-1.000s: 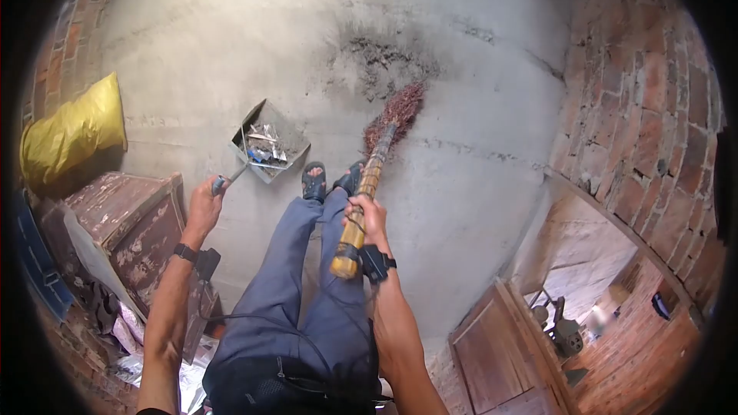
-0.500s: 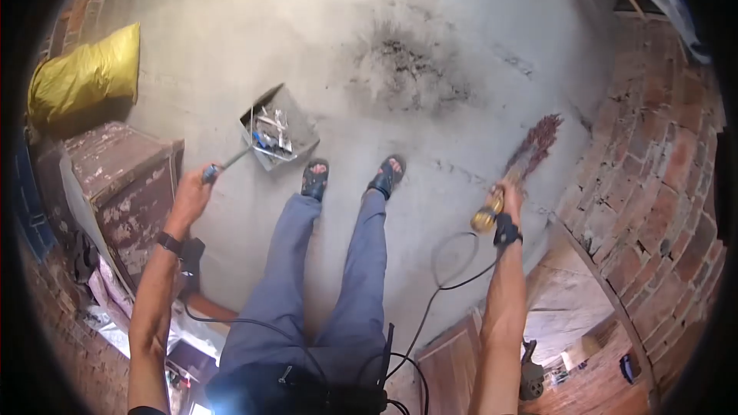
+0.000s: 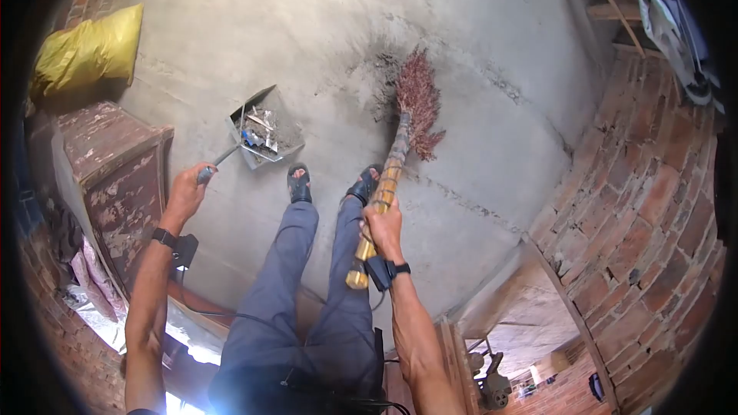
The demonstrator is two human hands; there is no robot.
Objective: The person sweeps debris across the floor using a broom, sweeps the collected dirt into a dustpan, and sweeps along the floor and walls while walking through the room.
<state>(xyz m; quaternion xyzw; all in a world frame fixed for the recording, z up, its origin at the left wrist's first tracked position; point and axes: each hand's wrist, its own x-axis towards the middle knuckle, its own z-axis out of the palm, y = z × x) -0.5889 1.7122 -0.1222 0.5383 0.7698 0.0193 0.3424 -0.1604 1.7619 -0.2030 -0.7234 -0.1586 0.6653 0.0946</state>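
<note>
My right hand (image 3: 382, 228) is wrapped round the yellow bamboo handle of a broom (image 3: 390, 177). The broom's reddish bristles (image 3: 419, 96) touch the concrete floor, at the right edge of a dark dirt pile (image 3: 382, 81). On the left, my left hand (image 3: 191, 189) is closed round the handle of a dustpan (image 3: 290, 137). The box-shaped dustpan rests on the floor in front of my left foot. Inside it lie dirt, pale scraps and a blue piece.
A yellow sack (image 3: 92, 48) lies at the left above a worn wooden cabinet (image 3: 123, 184). A brick wall (image 3: 638, 200) runs along the right, by a doorway with a machine (image 3: 494, 388) beyond it. Grey cloth (image 3: 669, 23) hangs at the upper right.
Since half a second ago, the broom has swung back left from the far right to the dirt pile. My right foot has moved in towards the left. The dustpan has barely shifted.
</note>
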